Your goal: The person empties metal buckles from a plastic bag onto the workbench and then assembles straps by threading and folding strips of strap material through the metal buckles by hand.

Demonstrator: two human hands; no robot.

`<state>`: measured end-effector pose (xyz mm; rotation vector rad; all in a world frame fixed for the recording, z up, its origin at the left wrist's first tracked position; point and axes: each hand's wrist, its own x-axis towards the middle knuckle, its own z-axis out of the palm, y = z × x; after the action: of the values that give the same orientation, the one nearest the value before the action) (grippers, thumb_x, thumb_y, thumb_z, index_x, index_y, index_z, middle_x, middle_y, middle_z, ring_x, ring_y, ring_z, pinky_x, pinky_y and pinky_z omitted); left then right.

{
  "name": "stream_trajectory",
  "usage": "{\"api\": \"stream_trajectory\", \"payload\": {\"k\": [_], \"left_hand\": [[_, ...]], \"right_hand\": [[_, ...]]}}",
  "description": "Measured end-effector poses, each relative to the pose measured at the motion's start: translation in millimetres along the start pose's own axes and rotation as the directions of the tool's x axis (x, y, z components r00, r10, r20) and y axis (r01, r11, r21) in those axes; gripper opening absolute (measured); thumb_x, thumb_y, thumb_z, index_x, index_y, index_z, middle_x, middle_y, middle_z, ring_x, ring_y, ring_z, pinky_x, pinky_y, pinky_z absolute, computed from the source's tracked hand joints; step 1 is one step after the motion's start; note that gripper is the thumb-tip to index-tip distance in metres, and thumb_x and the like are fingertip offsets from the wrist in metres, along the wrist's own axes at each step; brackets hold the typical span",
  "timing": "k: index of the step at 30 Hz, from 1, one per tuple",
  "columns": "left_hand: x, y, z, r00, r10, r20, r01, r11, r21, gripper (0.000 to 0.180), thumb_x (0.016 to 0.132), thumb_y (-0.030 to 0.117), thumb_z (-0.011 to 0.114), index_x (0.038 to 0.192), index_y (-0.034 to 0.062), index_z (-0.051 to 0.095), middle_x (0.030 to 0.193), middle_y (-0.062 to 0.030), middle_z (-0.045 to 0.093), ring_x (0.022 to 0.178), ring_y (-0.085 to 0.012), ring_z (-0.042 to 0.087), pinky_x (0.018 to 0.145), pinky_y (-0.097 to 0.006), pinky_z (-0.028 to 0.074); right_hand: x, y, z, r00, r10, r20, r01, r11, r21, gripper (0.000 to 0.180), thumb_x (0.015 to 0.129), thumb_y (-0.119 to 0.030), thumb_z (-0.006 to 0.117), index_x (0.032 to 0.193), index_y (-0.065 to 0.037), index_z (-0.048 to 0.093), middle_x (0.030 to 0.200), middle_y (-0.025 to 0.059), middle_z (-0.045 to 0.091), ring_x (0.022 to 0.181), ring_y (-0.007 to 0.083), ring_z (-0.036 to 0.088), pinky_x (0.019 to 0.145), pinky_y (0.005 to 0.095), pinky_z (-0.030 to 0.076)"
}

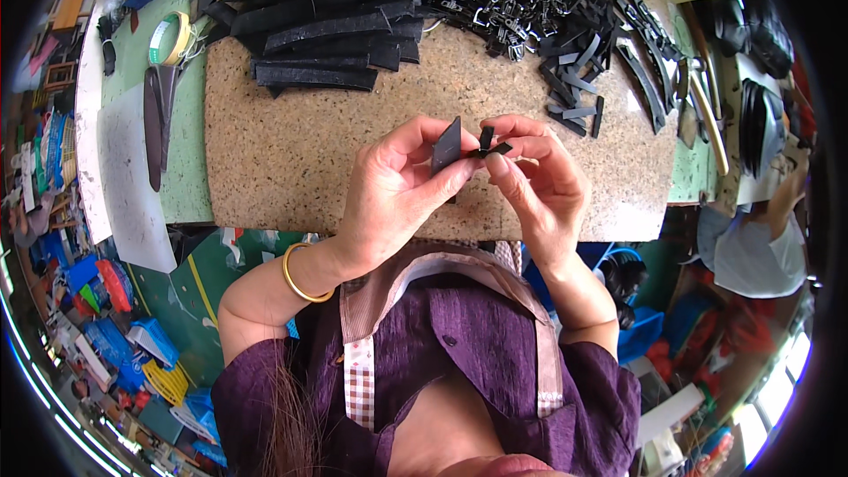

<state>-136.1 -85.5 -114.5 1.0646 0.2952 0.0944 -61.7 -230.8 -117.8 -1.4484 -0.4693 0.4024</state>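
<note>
Over the near part of the speckled stone slab point(300, 168), my two hands meet. My left hand point(397, 178) pinches a flat black strip point(447, 147) with a slanted, pointed end between thumb and fingers. Close against it, a small narrow black strip point(497, 149) is gripped by the thumb and fingertips of my right hand point(543, 181). This narrow strip looks bent, with one end sticking up and another pointing right. Fingers cover the spot where the two pieces come together, so I cannot tell whether they are joined.
At the far left of the slab lies a stack of long black strips point(322, 35). Metal buckles point(512, 9) are heaped beside it, with short black strips point(574, 84) scattered to their right. Longer black straps point(643, 79) lie farther right. A tape roll point(170, 38) sits at left.
</note>
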Motion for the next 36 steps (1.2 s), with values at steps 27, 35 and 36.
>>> {"api": "stream_trajectory", "payload": {"k": [27,35,36], "left_hand": [[3,16,-8,0.996,0.088,0.029,-0.092,0.921,0.379,0.02,0.088,0.01,0.062,0.104,-0.0013,0.063,0.097,-0.0047,0.065,0.079,-0.0095,0.063,0.071,-0.021,0.052],[5,26,-3,0.987,-0.156,0.042,0.155,0.988,0.027,0.019,0.085,0.006,0.065,0.102,-0.0021,0.061,0.088,-0.0062,0.065,0.076,-0.0101,0.063,0.069,-0.022,0.054],[5,25,-3,0.987,-0.159,0.038,0.158,0.987,0.02,0.019,0.085,0.007,0.064,0.102,-0.0016,0.061,0.088,-0.0072,0.065,0.077,-0.0123,0.064,0.07,-0.025,0.055]], "right_hand": [[-1,-28,-14,0.842,-0.406,0.356,0.522,0.779,-0.347,0.019,0.076,0.002,0.067,0.094,0.001,0.059,0.082,0.0085,0.064,0.073,0.0198,0.064,0.068,0.0298,0.054],[-12,-25,-15,0.999,-0.019,0.046,0.027,0.984,-0.175,0.029,0.075,0.005,0.07,0.094,-0.001,0.049,0.083,0.0093,0.064,0.078,0.0149,0.065,0.072,0.0276,0.053],[-11,-25,-15,0.995,-0.061,0.075,0.076,0.974,-0.213,0.029,0.075,0.005,0.071,0.092,-0.001,0.048,0.082,0.0096,0.064,0.077,0.0154,0.065,0.071,0.0277,0.053]]}}
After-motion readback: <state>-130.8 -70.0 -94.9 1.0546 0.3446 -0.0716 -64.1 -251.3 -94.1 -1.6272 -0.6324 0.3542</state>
